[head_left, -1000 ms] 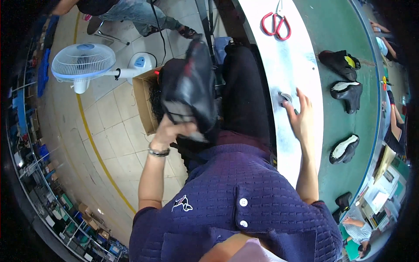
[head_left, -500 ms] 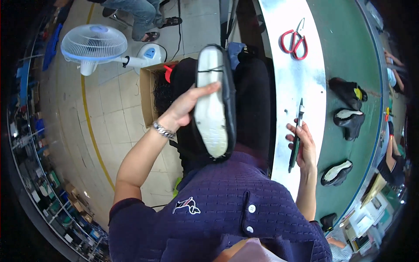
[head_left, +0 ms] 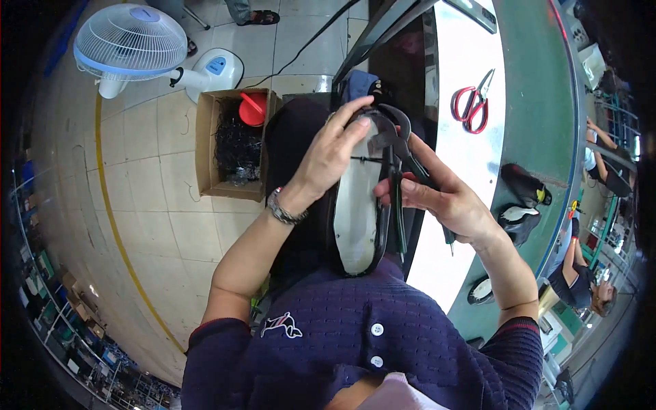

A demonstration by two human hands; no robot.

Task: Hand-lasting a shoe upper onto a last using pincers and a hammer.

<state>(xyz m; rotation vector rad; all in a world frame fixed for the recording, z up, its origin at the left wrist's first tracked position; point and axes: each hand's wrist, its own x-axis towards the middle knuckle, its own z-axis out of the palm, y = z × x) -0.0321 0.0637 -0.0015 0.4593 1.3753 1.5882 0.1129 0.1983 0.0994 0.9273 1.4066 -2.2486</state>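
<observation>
On my lap lies a black shoe upper on a form, its pale underside point(head_left: 357, 212) facing up and a dark thread across it near the toe. My left hand point(head_left: 322, 156) is closed around the toe end, thumb on the underside. Dark pincers point(head_left: 403, 126) with curved jaws and long handles are in my right hand point(head_left: 454, 203), the jaws at the toe edge beside my left fingertips. Whether they bite the edge cannot be made out. A slim dark tool with a thin tip point(head_left: 451, 247) sticks out below my right hand.
Red-handled scissors point(head_left: 473, 106) lie on the white bench strip point(head_left: 465, 157). Several dark shoes, one with a pale underside point(head_left: 519, 215), stand on the green surface to the right. On the left are a cardboard box point(head_left: 205, 147) holding a red container point(head_left: 251, 111) and a fan point(head_left: 130, 42).
My right hand has come left from the bench to the shoe, now with pincers in it. My left hand has shifted up to the toe. The shoe sits slightly lower and further right.
</observation>
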